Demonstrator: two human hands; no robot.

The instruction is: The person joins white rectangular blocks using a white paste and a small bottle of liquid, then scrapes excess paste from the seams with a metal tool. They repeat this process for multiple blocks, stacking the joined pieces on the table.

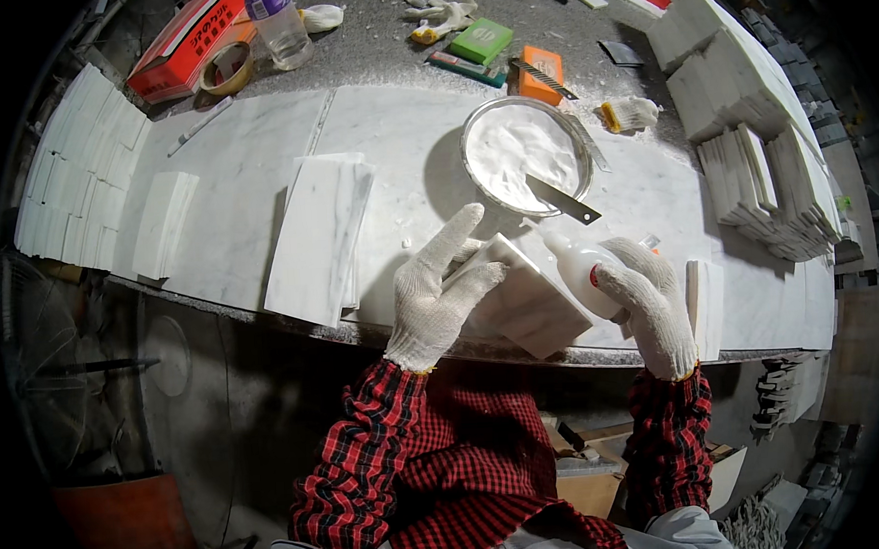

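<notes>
My left hand (438, 292), in a white knit glove, holds a white marble tile (525, 300) tilted at the near edge of the marble slab (249, 175). In my right hand (647, 300), also gloved, is a white squeeze bottle (578, 265), nozzle pointing up-left over the tile's top edge. Just beyond stands a round metal bowl (526, 155) of white paste with a putty knife (560, 199) resting in it.
A stack of marble tiles (320, 236) lies left of my hands. More tile stacks sit at far left (82, 182) and at right (764, 177). At the back are a tape roll (225, 68), plastic bottle (280, 26), red box (186, 40), green and orange boxes, spare gloves.
</notes>
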